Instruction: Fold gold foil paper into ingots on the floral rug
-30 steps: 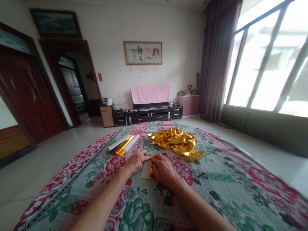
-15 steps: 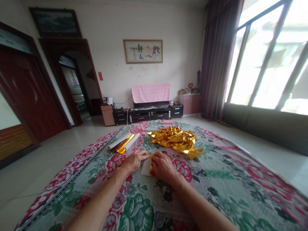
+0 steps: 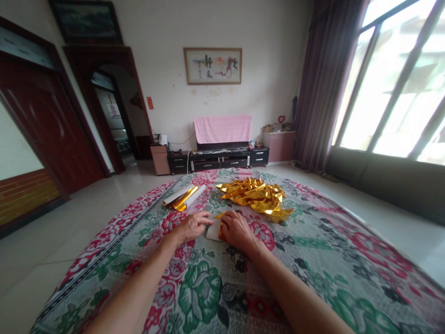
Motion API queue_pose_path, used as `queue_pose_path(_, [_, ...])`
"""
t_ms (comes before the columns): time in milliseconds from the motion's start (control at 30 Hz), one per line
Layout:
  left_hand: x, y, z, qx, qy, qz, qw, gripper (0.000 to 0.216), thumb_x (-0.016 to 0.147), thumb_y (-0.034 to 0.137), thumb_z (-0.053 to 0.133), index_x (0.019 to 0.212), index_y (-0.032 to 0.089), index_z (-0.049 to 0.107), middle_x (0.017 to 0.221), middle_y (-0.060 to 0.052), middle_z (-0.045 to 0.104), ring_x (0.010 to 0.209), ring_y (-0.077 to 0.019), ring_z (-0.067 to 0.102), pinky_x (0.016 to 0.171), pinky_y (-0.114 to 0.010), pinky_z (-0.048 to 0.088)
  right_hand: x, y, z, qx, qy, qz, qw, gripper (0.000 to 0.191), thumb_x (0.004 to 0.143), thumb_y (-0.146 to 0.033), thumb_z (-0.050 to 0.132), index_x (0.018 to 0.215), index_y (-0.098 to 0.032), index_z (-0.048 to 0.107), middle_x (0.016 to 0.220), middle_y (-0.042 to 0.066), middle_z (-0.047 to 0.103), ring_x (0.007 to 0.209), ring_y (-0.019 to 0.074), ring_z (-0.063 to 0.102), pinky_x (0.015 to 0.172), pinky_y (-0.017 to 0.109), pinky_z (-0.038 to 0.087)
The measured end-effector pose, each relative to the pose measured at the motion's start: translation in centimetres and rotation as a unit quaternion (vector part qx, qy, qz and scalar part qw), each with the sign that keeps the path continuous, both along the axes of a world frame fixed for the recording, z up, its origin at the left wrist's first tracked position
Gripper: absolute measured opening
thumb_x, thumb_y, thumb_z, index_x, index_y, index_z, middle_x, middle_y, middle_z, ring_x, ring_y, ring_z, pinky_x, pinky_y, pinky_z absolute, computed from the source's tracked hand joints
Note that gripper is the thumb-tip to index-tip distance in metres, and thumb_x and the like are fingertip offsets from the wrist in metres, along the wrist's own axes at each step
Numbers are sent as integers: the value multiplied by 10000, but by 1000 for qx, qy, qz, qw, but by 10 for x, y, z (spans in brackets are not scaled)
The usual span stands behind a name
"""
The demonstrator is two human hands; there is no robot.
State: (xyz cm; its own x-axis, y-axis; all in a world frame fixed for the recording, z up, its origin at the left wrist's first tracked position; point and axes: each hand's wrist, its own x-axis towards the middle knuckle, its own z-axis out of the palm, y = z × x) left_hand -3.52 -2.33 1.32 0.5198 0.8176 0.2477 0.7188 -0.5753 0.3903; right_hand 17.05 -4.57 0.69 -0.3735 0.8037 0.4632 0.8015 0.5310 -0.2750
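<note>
A small sheet of gold foil paper [image 3: 214,229], white on its upper face, lies on the flowered cloth [image 3: 313,260] between my hands. My left hand [image 3: 193,226] rests on its left edge with the fingers lying flat and pointing right. My right hand [image 3: 236,230] covers the sheet's right part, fingers curled and pressed down on it. Just beyond the hands sits a heap of folded gold foil pieces [image 3: 255,195]. To the left of that heap lies a loose stack of gold and white sheets [image 3: 184,196].
The cloth covers a wide low surface whose edges fall to a tiled floor [image 3: 48,241] on the left and right. A dark TV cabinet [image 3: 219,160] with a pink cover stands at the far wall. Big windows and a curtain [image 3: 323,88] fill the right side.
The camera has tilted and shifted slightly, so the room sits higher in view. Both hands stay on the sheet, moved a little forward with it.
</note>
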Motion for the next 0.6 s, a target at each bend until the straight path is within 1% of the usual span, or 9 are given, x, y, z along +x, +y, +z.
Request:
queue_pose_path(67, [0,-5,4,-29,-4,-8,1000,397,706,139,460,1029,233,670,1284,-19,516,1145,-157,498,1018,-271,359,0,1,0,-2,-3,2,1000,218,861,-230,404,889,-183,615,999,64,559,906,151,512,841,259,355])
queue_pose_path(167, [4,-11,9,-46,3,5,999,443,661,106,475,1041,229,667,1333,-20,465,1214,-175,433,1057,-274,300,1,2,-1,-4,-6,9,1000,231,875,-235,386,871,-184,611,986,61,560,903,148,513,839,254,354])
queue_pose_path(233, [6,-13,11,-45,11,5,999,469,634,84,480,1039,229,668,1339,-18,457,1231,-188,410,1069,-290,280,1,1,-1,-1,-8,11,1000,235,881,-242,382,857,-184,608,973,60,558,901,148,512,835,253,355])
queue_pose_path(333, [8,-15,13,-44,20,-13,999,473,622,81,494,1037,229,666,1340,-17,453,1242,-199,390,1077,-304,263,0,0,0,3,-13,6,1000,231,880,-258,388,844,-181,603,962,64,551,885,150,510,817,256,361])
queue_pose_path(433, [7,-15,15,-50,28,-30,998,476,625,95,510,1055,240,652,1355,-15,433,1258,-203,364,1080,-321,254,1,-2,0,7,-19,9,1000,184,855,-272,433,852,-180,593,969,64,542,884,153,505,808,258,366])
queue_pose_path(533, [6,-15,13,-50,26,-32,998,437,644,115,524,1042,238,656,1356,-21,429,1260,-203,358,1082,-330,246,3,-1,-1,12,-21,23,999,153,828,-276,473,882,-181,580,982,63,537,902,158,500,819,263,366])
queue_pose_path(600, [5,-14,12,-41,15,-29,999,388,664,142,532,1015,238,666,1347,-21,438,1254,-199,365,1081,-327,247,4,-1,-2,14,-19,30,999,170,816,-295,490,909,-180,575,996,67,533,914,165,498,826,270,367])
